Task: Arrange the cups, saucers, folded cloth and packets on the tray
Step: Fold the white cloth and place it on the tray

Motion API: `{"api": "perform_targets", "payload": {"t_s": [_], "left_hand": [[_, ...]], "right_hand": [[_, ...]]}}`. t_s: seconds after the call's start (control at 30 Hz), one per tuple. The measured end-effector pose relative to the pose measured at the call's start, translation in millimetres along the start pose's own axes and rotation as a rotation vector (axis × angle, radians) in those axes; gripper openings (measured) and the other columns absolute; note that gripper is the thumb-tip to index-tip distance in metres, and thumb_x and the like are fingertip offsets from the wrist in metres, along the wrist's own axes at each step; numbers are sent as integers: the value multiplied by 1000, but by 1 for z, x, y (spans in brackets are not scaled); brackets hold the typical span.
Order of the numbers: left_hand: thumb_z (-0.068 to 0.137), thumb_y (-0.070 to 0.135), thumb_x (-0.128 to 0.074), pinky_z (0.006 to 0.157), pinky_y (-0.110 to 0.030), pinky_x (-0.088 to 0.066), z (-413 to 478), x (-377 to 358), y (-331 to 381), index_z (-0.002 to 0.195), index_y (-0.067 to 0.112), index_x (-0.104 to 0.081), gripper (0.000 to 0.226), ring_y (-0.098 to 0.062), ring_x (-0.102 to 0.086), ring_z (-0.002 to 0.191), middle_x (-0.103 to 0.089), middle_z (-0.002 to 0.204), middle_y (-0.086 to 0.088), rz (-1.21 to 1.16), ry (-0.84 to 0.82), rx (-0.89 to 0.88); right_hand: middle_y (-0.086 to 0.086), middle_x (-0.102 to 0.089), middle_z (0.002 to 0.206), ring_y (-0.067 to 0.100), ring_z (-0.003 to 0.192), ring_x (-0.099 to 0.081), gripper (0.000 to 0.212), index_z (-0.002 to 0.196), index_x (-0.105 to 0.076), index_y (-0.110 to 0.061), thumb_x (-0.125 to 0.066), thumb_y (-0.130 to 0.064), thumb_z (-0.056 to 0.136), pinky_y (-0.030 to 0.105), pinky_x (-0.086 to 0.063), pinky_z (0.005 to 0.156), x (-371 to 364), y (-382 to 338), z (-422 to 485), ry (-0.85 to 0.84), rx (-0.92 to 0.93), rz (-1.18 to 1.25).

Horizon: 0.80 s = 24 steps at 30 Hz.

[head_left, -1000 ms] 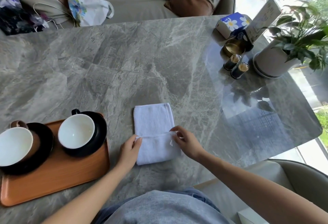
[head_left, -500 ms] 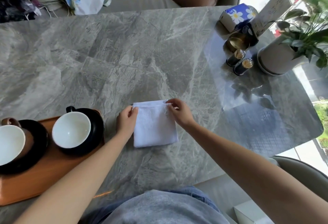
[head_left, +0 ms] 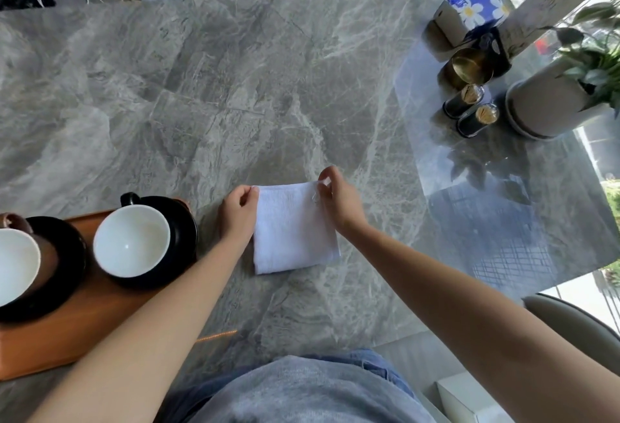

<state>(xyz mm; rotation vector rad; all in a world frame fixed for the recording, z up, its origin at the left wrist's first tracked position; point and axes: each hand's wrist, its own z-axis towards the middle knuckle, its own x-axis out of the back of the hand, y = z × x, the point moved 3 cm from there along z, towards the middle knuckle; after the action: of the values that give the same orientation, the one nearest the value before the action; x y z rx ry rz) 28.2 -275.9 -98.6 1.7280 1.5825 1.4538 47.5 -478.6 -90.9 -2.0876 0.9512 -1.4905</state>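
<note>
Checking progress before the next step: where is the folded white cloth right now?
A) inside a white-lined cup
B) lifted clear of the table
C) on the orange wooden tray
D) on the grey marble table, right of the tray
D: the folded white cloth lies flat on the grey marble table, right of the orange wooden tray, both hands pinching its far corners.

White cloth (head_left: 294, 228), grey-veined marble table (head_left: 235, 87), orange tray (head_left: 84, 328).

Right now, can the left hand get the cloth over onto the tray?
Probably yes. The left hand pinches the cloth at its far left corner, and the tray lies just to its left, with bare wood nearer than the black cup.
</note>
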Motion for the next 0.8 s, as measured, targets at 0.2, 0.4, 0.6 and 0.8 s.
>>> {"api": "perform_targets", "payload": {"t_s": [0.2,0.4,0.6,0.8], "left_hand": [[90,22,-51,46,-9,-32,2,1,5,76,11,-54,18,-8,-41,56,-47,59,8,17,-28,-12],[86,17,-48,70,-35,-45,-16,14,11,96,17,-54,12,-20,-55,79,-53,92,3,175,114,-205],[79,2,-52,100,-46,-41,-58,-8,17,116,0,-58,37,-32,-54,119,-57,126,-17,468,-183,-632],[85,29,-18,118,-47,-8,-67,-28,3,142,2,-29,64,-28,-22,143,-31,151,-14,914,-290,-604]], "right_hand": [[0,-62,78,17,66,-58,7,102,-41,-28,-41,-26,95,31,-42,52,-2,0,2,-6,7,-22],[-8,-55,91,5,65,-51,25,115,-41,-25,-45,-35,93,27,-38,55,9,-3,-5,109,31,-62],[5,-55,118,27,105,-51,34,122,-51,-16,-48,-30,91,40,-40,89,-2,-31,-45,135,460,-359],[4,-29,155,22,145,-21,52,146,-29,-16,-41,-23,96,47,-10,120,-35,-30,-60,-75,506,-395]]}}
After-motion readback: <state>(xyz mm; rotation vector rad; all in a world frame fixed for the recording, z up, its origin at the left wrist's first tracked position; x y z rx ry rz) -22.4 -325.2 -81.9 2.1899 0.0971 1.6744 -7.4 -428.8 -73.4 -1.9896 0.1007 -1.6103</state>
